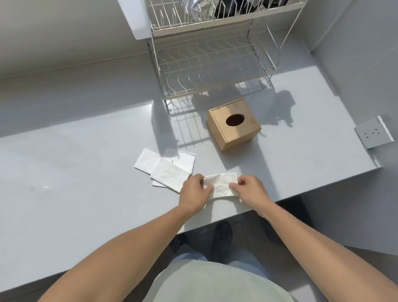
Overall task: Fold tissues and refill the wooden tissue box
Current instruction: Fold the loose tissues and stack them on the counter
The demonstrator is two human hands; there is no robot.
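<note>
Left hand (pixel 192 191) and right hand (pixel 249 188): each pinches one end of a white tissue (pixel 221 184) on the grey counter (pixel 73 190). Folded tissues (pixel 167 169) lie just left. Wooden tissue box (pixel 233 124) stands behind, apart.

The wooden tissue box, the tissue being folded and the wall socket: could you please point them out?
wooden tissue box (pixel 234 132): head view, top panel beside the oval opening.
tissue being folded (pixel 220 182): head view, middle, between the hands.
wall socket (pixel 372 134): head view, front plate.
</note>
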